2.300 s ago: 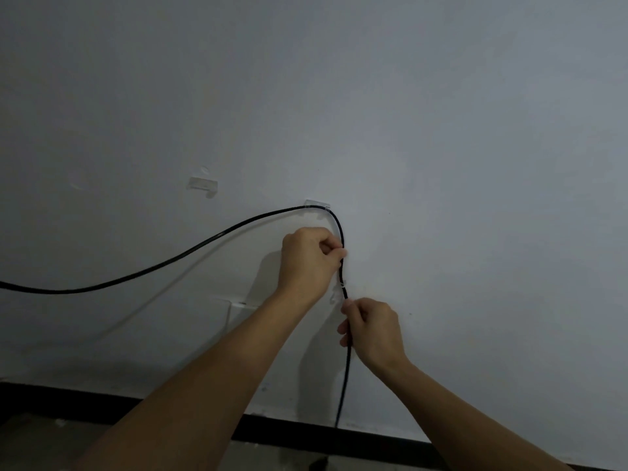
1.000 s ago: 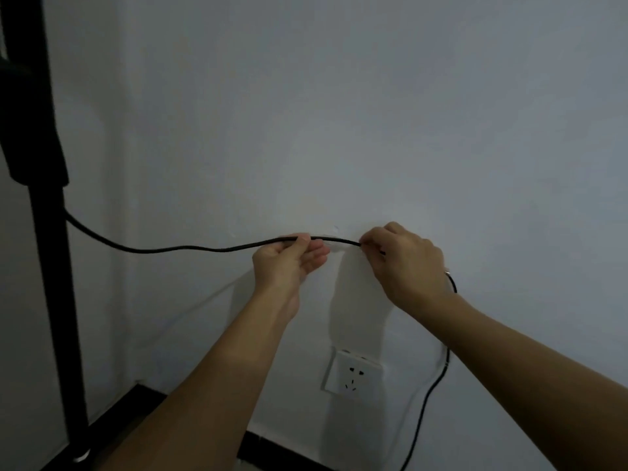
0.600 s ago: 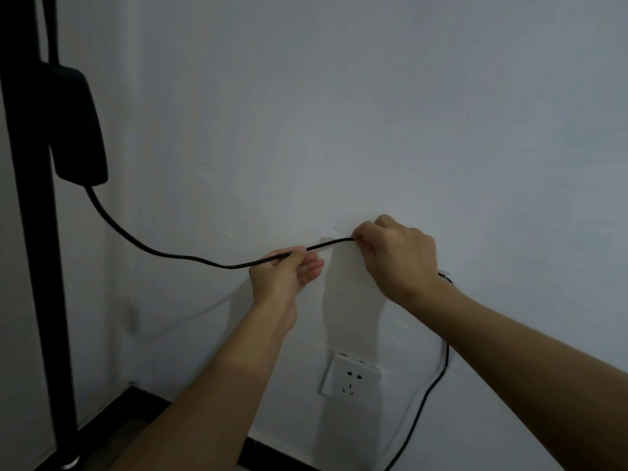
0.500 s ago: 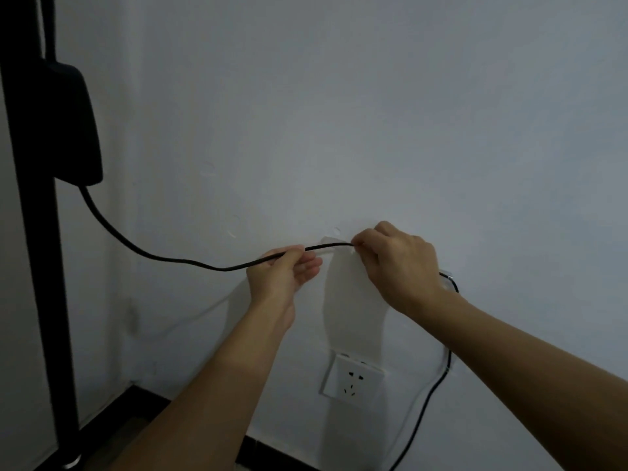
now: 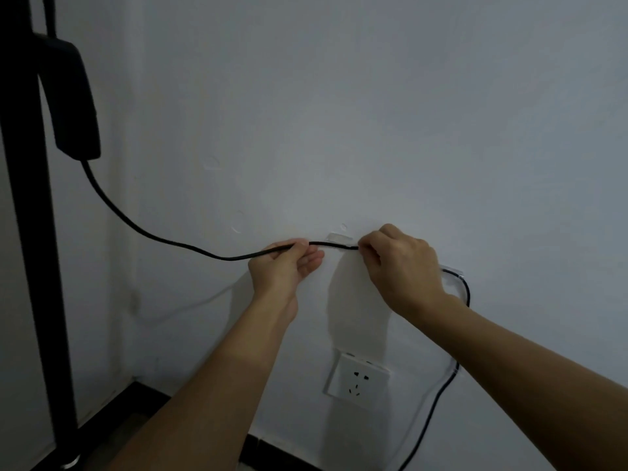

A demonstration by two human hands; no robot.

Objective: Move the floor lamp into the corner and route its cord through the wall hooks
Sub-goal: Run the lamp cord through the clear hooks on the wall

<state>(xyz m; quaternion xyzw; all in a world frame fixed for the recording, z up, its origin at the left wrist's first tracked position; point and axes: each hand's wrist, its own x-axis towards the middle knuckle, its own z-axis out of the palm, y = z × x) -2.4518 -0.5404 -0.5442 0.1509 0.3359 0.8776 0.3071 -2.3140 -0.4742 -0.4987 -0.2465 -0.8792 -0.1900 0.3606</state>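
The black floor lamp pole (image 5: 30, 232) stands in the corner at the far left, with a black box (image 5: 73, 107) on it. The black cord (image 5: 153, 234) sags from that box to my hands. My left hand (image 5: 287, 266) pinches the cord left of a clear wall hook (image 5: 339, 237). My right hand (image 5: 402, 266) pinches it just right of that hook, and the cord lies along the hook's lower edge. Past my right wrist the cord bends over a second clear hook (image 5: 453, 271) and runs down through a third clip (image 5: 454, 368) toward the floor.
A white wall socket (image 5: 356, 380) sits below my hands with nothing plugged in. A black skirting board (image 5: 282, 452) runs along the foot of the pale wall. The lamp's base (image 5: 69, 465) shows at the bottom left.
My hands left the lower clip and moved left along the cord to the hook near the corner. In the last half second the cord rose and straightened against that hook.
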